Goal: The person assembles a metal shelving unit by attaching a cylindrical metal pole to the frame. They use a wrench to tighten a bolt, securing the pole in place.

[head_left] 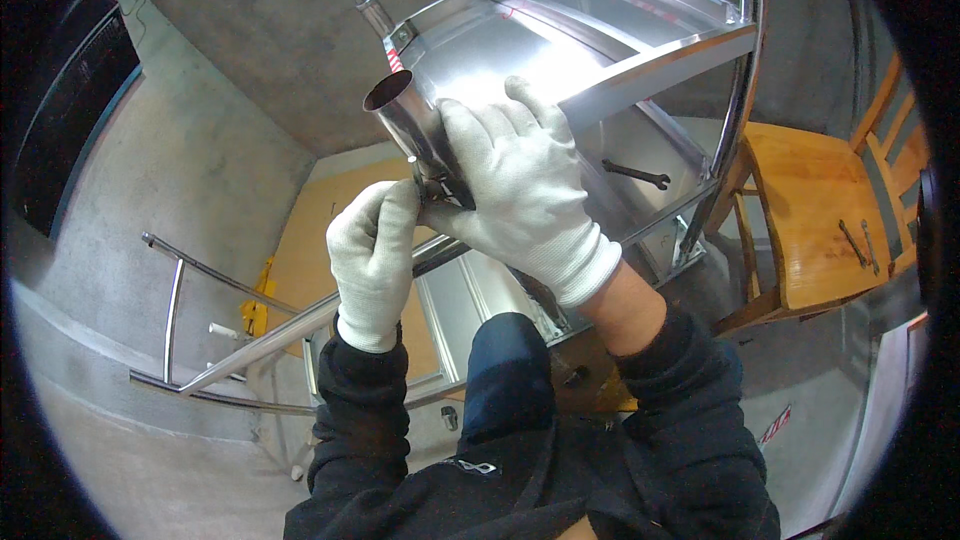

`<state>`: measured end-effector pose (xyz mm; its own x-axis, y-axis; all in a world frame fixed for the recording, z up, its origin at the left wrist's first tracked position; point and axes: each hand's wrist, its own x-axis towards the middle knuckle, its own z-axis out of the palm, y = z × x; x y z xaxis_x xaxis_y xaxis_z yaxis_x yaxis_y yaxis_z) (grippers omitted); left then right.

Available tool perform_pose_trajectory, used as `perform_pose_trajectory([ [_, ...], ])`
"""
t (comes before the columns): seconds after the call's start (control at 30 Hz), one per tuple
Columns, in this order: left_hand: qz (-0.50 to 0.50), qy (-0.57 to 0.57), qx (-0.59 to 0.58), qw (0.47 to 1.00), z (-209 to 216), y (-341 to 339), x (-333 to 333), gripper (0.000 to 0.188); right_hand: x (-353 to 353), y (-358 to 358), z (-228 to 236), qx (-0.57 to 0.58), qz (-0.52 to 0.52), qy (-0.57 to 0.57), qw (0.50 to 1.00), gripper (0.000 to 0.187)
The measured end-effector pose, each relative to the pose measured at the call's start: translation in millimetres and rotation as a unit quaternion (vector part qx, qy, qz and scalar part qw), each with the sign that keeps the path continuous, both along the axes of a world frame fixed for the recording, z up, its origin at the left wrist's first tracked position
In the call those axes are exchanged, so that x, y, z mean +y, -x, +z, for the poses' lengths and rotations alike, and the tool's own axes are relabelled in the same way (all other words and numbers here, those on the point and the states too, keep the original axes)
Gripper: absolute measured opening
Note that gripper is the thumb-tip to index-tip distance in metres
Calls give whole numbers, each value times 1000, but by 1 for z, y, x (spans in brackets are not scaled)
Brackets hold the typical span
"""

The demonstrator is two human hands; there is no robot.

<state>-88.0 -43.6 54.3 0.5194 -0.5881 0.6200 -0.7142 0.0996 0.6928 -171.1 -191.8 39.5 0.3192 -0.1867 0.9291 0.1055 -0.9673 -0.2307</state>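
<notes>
Gripped a wide shiny tube [415, 125] in the right hand [520, 185], laying the fingers along its right side and pointing the thumb toward the left hand [372, 250]. Bunched the left fingertips at a small metal piece [415, 172] by the tube's lower end, but could not tell whether pinching it or only touching it. Wore white gloves on both hands and dark sleeves above them.

Had the tube tilted in front, left of centre, its open end facing up and to the left, near the left corner of a large metal panel [500, 30]. Had a dark wrench [637, 175] lying on a lower metal sheet [600, 205], to the right of the right hand. Saw a wooden chair [810, 200] farther right, with two small metal tools [852, 243] side by side on its seat.

Saw a metal rail frame [265, 346] at the left, with a yellow object [259, 302] and a light brown board [310, 230] beyond it. Had one knee [512, 365] in blue trousers below the hands, near a small dark fitting [449, 418].
</notes>
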Motion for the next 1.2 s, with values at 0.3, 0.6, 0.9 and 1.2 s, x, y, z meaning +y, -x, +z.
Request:
perform_pose_trajectory([
  [0.3,87,22,-427,900,20,-9,4,11,1,0,0,1,-6,-12,1000,76],
  [0.6,-70,-290,-768,567,102,-4,-13,26,-1,6,0,15,-8,-8,1000,71],
  [0.9,-109,-247,-701,660,107,-15,-20,16,1,-3,-1,-4,-12,-7,1000,73],
  [1.2,-37,-146,-685,713,67,-59,0,25,2,-3,0,-4,-10,3,1000,79],
])
